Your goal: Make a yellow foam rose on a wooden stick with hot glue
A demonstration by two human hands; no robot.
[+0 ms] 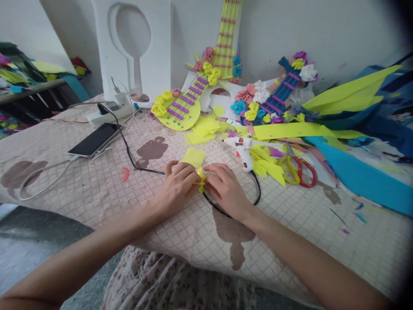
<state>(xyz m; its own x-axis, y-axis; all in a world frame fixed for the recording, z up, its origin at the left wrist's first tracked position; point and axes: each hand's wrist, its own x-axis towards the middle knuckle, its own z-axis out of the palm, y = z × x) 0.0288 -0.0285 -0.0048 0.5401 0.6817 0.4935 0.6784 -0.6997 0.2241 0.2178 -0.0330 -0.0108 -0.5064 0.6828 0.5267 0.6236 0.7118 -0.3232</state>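
Between my two hands is a small folded piece of yellow crepe paper (201, 177), low over the tablecloth. My left hand (180, 183) pinches its left side with bent fingers. My right hand (224, 185) grips the right side, fingers curled in; the fingertips are partly hidden. Just beyond them lies a flat yellow paper square (194, 157). A white glue gun (242, 150) rests to the right of my right hand, and its black cord (258, 191) passes beneath that hand.
Scissors (300, 170) with red and yellow handles lie at right, near blue paper strips (361, 172). A yellow paper guitar (182, 105) and a blue one (279, 99) stand at the back. A phone (94, 140) and a power strip (111, 114) are at left.
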